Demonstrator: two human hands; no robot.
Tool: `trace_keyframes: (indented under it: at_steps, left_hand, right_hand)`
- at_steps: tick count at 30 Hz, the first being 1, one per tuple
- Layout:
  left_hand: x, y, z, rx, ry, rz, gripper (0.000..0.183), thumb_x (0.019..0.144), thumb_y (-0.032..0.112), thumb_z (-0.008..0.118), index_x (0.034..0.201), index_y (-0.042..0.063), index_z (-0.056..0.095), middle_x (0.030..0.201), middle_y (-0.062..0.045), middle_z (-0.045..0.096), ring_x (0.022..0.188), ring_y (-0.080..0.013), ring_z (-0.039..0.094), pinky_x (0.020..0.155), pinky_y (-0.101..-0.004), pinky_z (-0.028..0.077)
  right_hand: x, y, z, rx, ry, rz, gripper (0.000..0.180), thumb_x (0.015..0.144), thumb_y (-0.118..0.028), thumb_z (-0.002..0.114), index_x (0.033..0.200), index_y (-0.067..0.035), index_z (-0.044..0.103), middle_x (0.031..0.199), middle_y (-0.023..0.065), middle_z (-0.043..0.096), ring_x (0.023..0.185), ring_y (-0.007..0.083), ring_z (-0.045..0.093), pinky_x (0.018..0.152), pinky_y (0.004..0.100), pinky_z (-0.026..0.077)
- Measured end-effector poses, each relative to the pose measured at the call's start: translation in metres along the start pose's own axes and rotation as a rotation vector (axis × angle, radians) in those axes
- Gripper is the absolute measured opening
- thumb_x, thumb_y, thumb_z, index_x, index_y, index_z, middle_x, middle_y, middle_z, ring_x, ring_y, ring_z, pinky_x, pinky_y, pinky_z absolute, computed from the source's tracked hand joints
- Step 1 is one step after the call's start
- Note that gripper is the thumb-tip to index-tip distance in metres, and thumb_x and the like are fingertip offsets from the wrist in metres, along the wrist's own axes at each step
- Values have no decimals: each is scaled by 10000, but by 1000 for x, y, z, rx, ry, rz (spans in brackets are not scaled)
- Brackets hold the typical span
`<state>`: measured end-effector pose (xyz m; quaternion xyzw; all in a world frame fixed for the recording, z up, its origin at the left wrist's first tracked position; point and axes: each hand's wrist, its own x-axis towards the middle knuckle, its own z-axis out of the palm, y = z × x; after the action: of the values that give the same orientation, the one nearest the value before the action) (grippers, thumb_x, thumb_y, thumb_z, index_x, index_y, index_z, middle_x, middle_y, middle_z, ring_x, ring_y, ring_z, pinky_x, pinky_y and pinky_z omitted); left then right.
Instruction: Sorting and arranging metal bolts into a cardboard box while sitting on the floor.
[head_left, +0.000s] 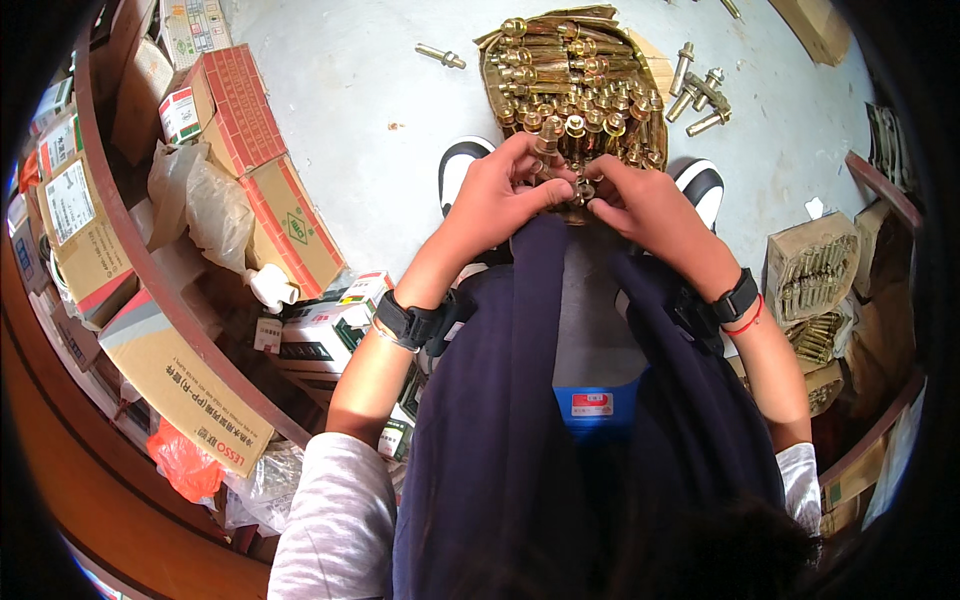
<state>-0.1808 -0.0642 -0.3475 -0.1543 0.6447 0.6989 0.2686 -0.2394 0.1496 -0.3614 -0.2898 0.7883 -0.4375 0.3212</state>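
My left hand holds a brass-coloured expansion anchor bolt upright between its fingers, threaded end up. Beside it, my right hand has thumb and forefinger bent close to a nut and washer between the two hands. Whether they grip it is hard to make out. Just beyond both hands stands a torn cardboard box packed with anchor bolts. Some bolts lie sideways in rows at the far end, while others stand with nuts facing up.
Loose anchor bolts lie right of the box, with another bolt on its left. My shoes flank the box. Shelving with cartons is at left. More bolt boxes stand at right. A blue stool shows between my legs.
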Motion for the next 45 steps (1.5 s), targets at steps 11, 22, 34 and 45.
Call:
trace_keyframes:
  at_steps: [11,22,34,45]
  left_hand:
    - [14,11,15,-23,0,120,295,914,71,648,1159,-10,506,1074,-93,683,1009,-127,631,826,-270,513]
    - [2,22,9,658,88,309,213,917,197,638,1045,28,621,876,-117,670,702,-267,641,634,-330,489]
    - [17,22,25,855,-32,541,243,839,261,711,881,49,597,726,-111,596,689,-303,611,584,-375,473]
    - [22,15,19,927,-18,480,384,761,280,767,1047,95,589,923,-47,620,882,-259,601,736,-362,487]
  right_hand:
    - [0,-17,-18,791,-27,307,298,906,-55,606,1198,-20,550,1036,28,636,817,63,604,707,233,527]
    - [-18,-3,-42,-135,17,95,214,747,-84,671,936,-27,587,851,146,633,754,356,624,652,397,503]
    - [-14,-5,-34,-25,138,24,310,798,-54,649,1101,-61,589,825,114,619,700,283,620,650,354,510]
    - [-26,3,-44,256,151,195,159,882,-99,627,1007,-14,576,678,110,594,599,178,549,572,287,434]
